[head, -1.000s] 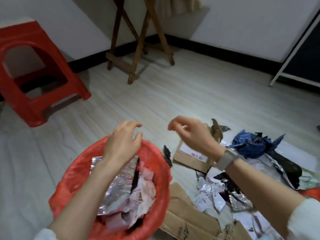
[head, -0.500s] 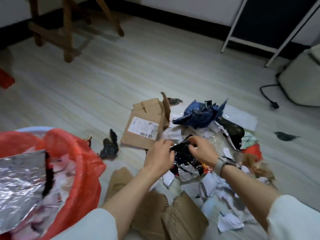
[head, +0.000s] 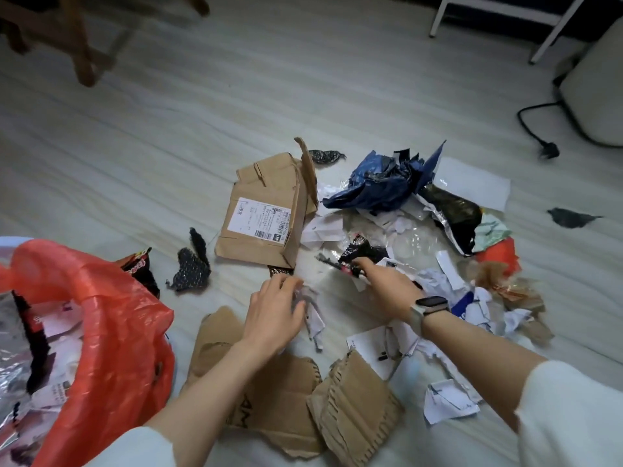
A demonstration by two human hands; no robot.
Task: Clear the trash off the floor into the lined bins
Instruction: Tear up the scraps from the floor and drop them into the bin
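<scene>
A bin with a red liner (head: pixel 111 318) stands at the left, holding foil and paper. Trash lies in a heap on the floor: a flattened cardboard box (head: pixel 266 210) with a label, a crumpled blue plastic bag (head: pixel 381 180), torn cardboard pieces (head: pixel 354 406) and several white paper scraps. My left hand (head: pixel 274 308) curls over a crumpled white paper scrap (head: pixel 313 315) just below the box. To its right, my right hand (head: pixel 387 284), with a watch on its wrist, pinches a black wrapper (head: pixel 362 256) in the middle of the heap.
A red-and-black wrapper (head: pixel 140 264) leans by the bin and a black scrap (head: pixel 192 267) lies near it. Wooden stand legs (head: pixel 77 45) are far left. At the far right are a white metal frame (head: pixel 553 28), a pale appliance (head: pixel 600 89) with a black plug (head: pixel 547 150), and a dark scrap (head: pixel 569 217).
Both hands left the bin and came down to the heap on the right. My left hand then shifted off the black wrapper onto a white paper scrap; the right stays on the wrapper.
</scene>
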